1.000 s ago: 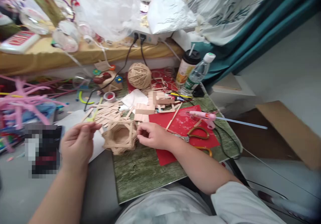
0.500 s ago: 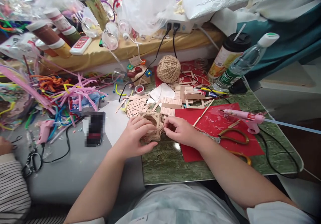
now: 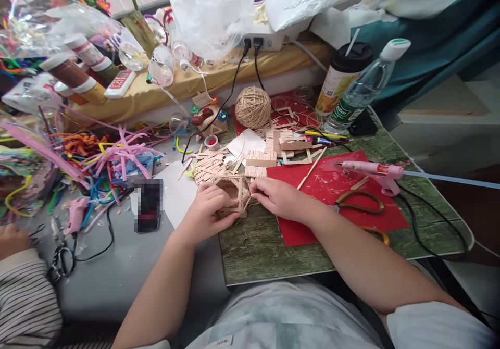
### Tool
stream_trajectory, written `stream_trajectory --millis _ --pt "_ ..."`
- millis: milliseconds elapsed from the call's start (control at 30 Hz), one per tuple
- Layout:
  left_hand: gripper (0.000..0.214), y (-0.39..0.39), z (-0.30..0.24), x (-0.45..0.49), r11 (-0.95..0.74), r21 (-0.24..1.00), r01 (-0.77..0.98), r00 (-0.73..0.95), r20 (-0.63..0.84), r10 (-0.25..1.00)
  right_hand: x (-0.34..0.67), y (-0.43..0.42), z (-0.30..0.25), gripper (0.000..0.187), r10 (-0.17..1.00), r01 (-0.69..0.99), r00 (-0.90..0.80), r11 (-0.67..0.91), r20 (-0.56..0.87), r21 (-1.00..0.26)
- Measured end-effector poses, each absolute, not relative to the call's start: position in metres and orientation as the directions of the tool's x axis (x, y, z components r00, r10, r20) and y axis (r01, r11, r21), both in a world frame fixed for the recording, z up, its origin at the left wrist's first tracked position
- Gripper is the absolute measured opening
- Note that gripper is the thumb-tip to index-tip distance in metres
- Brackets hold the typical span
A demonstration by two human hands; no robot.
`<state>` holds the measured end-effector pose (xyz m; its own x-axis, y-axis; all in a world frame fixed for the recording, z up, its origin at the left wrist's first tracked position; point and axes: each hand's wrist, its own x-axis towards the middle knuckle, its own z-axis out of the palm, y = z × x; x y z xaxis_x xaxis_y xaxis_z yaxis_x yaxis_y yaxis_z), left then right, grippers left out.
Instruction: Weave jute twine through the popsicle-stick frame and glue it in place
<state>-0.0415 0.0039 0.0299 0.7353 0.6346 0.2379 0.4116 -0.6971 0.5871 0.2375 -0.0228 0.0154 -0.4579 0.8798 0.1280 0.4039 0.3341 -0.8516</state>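
Observation:
A small basket of stacked wooden craft sticks (image 3: pixel 234 192) rests on the green mat (image 3: pixel 265 250) in front of me. My left hand (image 3: pixel 205 213) wraps its near-left side with curled fingers. My right hand (image 3: pixel 275 198) pinches its right rim, fingers pressed together. Loose wooden sticks (image 3: pixel 219 164) lie in a heap just behind the basket, with stick panels (image 3: pixel 273 151) to their right.
A pink glue gun (image 3: pixel 375 172) and orange-handled scissors (image 3: pixel 359 200) lie on red paper (image 3: pixel 336 198). Twine ball (image 3: pixel 252 107), cup (image 3: pixel 341 78) and water bottle (image 3: pixel 363 91) stand behind. Pipe cleaners (image 3: pixel 97 151) and a phone (image 3: pixel 148 206) lie left. Another person's striped sleeve (image 3: pixel 23 297) is at far left.
My left hand came down from the air and closed on the basket's side. The right hand stayed at the rim. The view swung left and down, bringing the other person's sleeve into sight.

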Motion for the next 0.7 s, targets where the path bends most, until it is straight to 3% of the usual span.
stream_trajectory --millis 267,700 --pt "0.019 0.0043 0.0324 -0.0406 -0.624 0.664 0.412 0.718 0.184 0.671 0.2365 -0.0221 0.0118 0.01 0.862 0.446 -0.484 0.389 0.149 -0.806" --pt "0.024 -0.0028 0.0373 -0.0317 -0.706 0.497 0.504 0.707 0.233 0.668 0.2331 -0.0255 0.021 0.009 0.879 0.539 -0.476 0.311 0.022 -0.783"
